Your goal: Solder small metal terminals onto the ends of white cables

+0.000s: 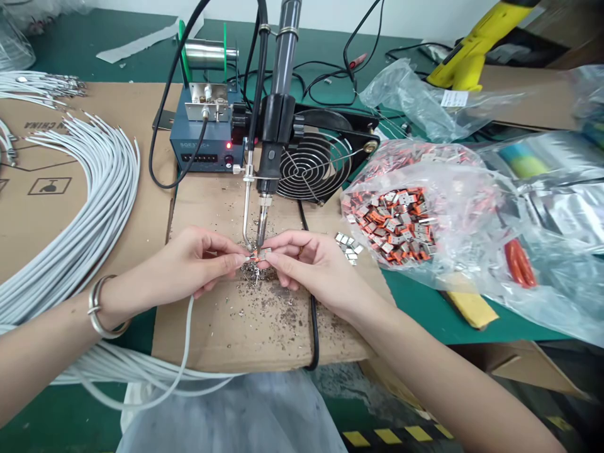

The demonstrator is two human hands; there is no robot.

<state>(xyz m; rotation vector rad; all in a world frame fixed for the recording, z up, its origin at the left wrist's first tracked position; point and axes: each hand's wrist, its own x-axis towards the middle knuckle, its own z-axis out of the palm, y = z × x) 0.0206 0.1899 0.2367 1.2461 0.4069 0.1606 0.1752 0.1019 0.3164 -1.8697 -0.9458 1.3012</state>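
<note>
The left hand (207, 259) held a thin white cable (188, 327) in a closed pinch, the right hand (314, 264) pinched a small orange-and-silver metal connector (265, 253) — just below the tip of a black-and-silver soldering iron (271, 160).

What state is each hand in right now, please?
Left hand: closed, holding a white cable near its end.
Right hand: closed, pinching a small connector.

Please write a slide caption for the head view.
Left hand holds a cable, right hand a connector, near the soldering tip.
</note>
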